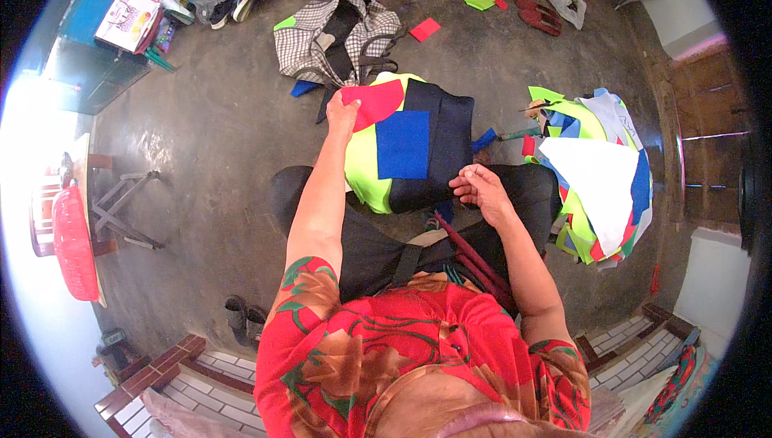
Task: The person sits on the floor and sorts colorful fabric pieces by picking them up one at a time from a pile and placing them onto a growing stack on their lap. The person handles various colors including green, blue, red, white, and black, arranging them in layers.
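while gripping a red cloth piece (378, 104) by its left end with the left hand (342, 115), with thumb and fingers drawn narrow, holding it over the far left part of a yellow-green cloth (364, 166) in front of the body. can see a black cloth (452, 137) along the right side of this, and a blue cloth rectangle (404, 147) across the border between them, close to the near edge of the red cloth piece. with the right hand (482, 190), loosely curling the fingers beside the near right part of the black cloth; cannot tell whether touching it or holding anything small. farther off, can make out a black-and-white checked cloth item (301, 46) slumped on the grey floor (209, 133), with a blue scrap (303, 88) at its near left edge and a red scrap (425, 30) to its right. to the right, can see a heap of cloth scraps (642, 177) in yellow-green, blue, grey and red, topped by a large white piece (591, 182).
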A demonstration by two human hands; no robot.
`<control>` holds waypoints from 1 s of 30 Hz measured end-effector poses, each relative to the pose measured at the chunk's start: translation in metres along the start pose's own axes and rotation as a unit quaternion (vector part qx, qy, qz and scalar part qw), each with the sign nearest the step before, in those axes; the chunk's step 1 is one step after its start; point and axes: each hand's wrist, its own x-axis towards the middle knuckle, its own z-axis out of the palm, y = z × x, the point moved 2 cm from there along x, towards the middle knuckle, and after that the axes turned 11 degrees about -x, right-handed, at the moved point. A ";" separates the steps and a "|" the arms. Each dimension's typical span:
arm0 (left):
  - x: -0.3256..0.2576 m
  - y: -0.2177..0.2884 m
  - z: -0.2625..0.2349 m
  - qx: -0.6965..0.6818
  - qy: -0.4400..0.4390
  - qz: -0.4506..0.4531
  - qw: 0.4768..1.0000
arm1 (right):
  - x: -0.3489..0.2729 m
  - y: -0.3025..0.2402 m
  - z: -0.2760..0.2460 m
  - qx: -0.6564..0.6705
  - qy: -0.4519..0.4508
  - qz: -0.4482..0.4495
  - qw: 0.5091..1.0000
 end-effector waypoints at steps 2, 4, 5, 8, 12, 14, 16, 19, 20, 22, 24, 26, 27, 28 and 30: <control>-0.004 0.002 -0.004 0.059 0.017 0.021 0.998 | -0.001 -0.001 0.001 -0.004 0.004 0.001 1.000; -0.013 0.017 0.004 0.168 0.033 0.086 0.982 | -0.002 -0.001 0.000 -0.009 0.019 0.000 1.000; -0.011 0.008 -0.012 0.201 0.038 0.106 0.973 | -0.002 -0.002 0.005 -0.012 0.005 -0.004 1.000; -0.018 0.003 -0.029 0.319 0.032 0.243 0.915 | 0.001 0.001 0.005 -0.018 -0.001 -0.014 1.000; -0.053 0.046 -0.001 0.508 0.014 0.274 0.816 | 0.009 0.012 -0.005 -0.013 0.000 -0.023 1.000; -0.074 0.057 0.006 0.511 -0.043 0.295 0.806 | 0.011 0.012 -0.006 -0.021 -0.003 -0.026 0.999; -0.090 0.053 0.010 0.504 -0.096 0.305 0.802 | 0.010 0.010 -0.004 -0.010 -0.019 -0.032 0.999; -0.117 0.041 0.023 0.502 -0.185 0.311 0.786 | 0.003 0.006 -0.003 0.000 -0.019 -0.039 0.999; -0.126 0.037 0.030 0.507 -0.205 0.324 0.772 | 0.001 0.005 -0.003 0.001 -0.018 -0.048 0.999; -0.144 0.028 0.037 0.519 -0.243 0.313 0.758 | -0.003 0.002 -0.001 -0.001 -0.021 -0.065 0.998; -0.156 0.020 0.040 0.533 -0.281 0.266 0.752 | -0.007 0.000 0.001 0.004 -0.029 -0.088 0.996; -0.164 0.011 0.041 0.550 -0.288 0.251 0.742 | -0.012 -0.004 0.004 0.009 -0.034 -0.104 0.994; -0.164 0.011 0.041 0.562 -0.295 0.242 0.734 | -0.013 -0.004 0.003 0.015 -0.037 -0.113 0.993; -0.163 0.012 0.041 0.554 -0.299 0.245 0.737 | -0.016 -0.006 0.002 0.023 -0.037 -0.129 0.991; -0.161 0.009 0.036 0.541 -0.302 0.251 0.744 | -0.024 -0.012 0.001 0.036 -0.041 -0.161 0.985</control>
